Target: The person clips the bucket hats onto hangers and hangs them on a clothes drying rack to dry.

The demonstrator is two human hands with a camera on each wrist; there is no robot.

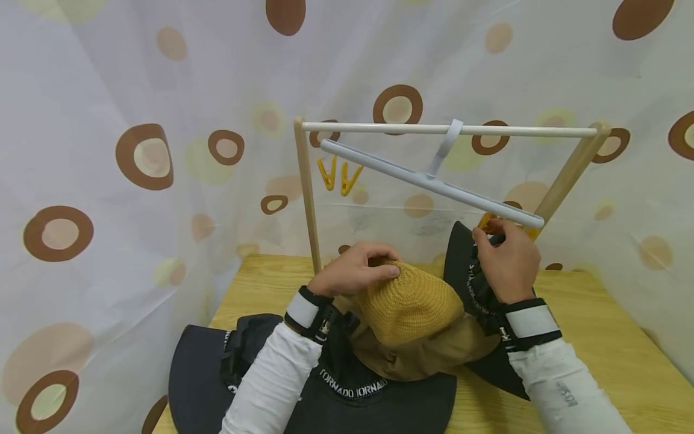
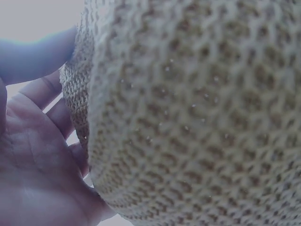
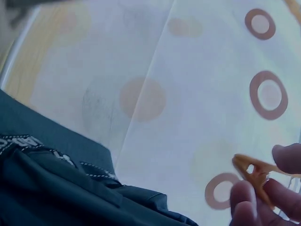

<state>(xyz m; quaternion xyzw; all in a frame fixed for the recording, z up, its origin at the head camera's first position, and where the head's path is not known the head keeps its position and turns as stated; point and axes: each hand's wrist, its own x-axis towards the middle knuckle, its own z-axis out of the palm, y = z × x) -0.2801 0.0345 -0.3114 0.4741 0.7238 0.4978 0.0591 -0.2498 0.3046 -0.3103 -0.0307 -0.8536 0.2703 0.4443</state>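
Note:
My left hand [image 1: 355, 268] pinches the crown of a yellow knitted hat [image 1: 409, 304] between thumb and fingers. In the left wrist view the knitted fabric [image 2: 197, 113] fills most of the picture. At the low right end of a tilted white hanger [image 1: 401, 173], my right hand [image 1: 509, 259] pinches an orange-yellow clothespin [image 3: 256, 176]. Two more yellow clothespins [image 1: 351, 179] hang from the hanger's raised left end. A black brimmed hat [image 1: 461, 253] stands just below and behind my right hand, partly hidden by it.
The hanger hooks over the white bar [image 1: 368, 128] of a wooden-legged rack [image 1: 308, 199]. A brown hat [image 1: 401, 361] lies under the knitted one. In front are a black hat with white lettering [image 1: 374, 410] and a navy hat [image 1: 197, 374], on a wooden table [image 1: 602, 355]. A spotted curtain [image 1: 179, 78] stands behind.

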